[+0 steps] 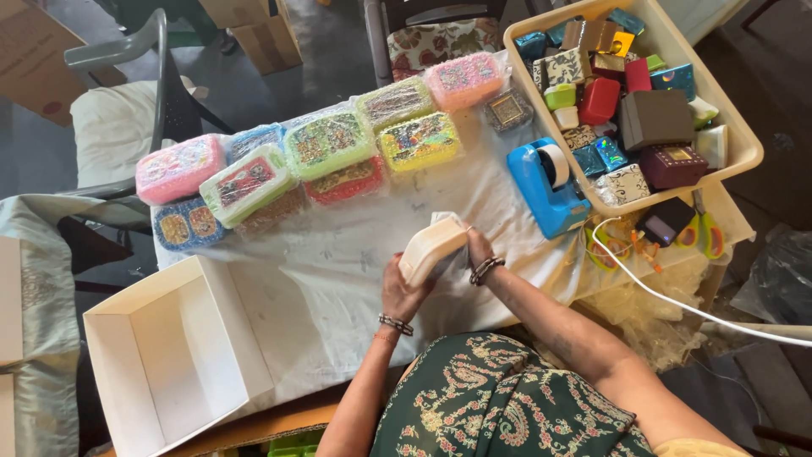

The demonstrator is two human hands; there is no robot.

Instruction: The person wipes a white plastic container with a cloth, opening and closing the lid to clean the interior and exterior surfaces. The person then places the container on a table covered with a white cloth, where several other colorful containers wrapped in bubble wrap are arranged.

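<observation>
Cream-coloured and rectangular, a small box (431, 248) is held above the tabletop (355, 254) between a person's two hands, seen from a head-worn camera. The left hand (401, 292) has its grip closed around the box's lower end from beneath, while the right hand (479, 248) is clenched against its upper end; both wrists carry beaded bracelets. The tabletop is covered with a white cloth. Beyond the hands, a double row of beaded boxes (330, 144) in pink, green, yellow, blue and red, wrapped in clear film, runs diagonally across the cloth. A blue tape dispenser (545, 188) stands just to the right of them, beside a cream plastic tray (736, 135) heaped with small gift boxes in assorted colours. Yellow-and-green-handled scissors (704, 233) lie near the tray's lower edge, and a white cable (677, 303) trails off to the right. An open white cardboard box (169, 355) sits at the near left corner.
</observation>
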